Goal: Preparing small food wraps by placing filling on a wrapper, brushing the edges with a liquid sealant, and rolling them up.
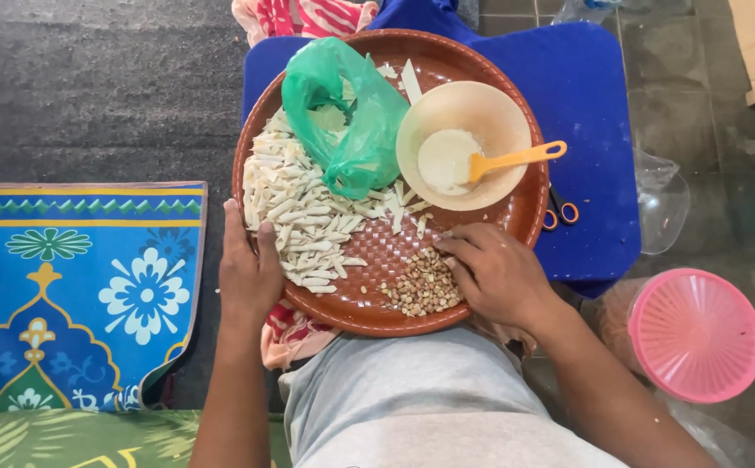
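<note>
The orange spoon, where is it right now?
In the head view the orange spoon rests in the beige bowl of white paste, on the far right part of the round brown tray, its handle pointing right over the bowl's rim toward the scissors.
</note>
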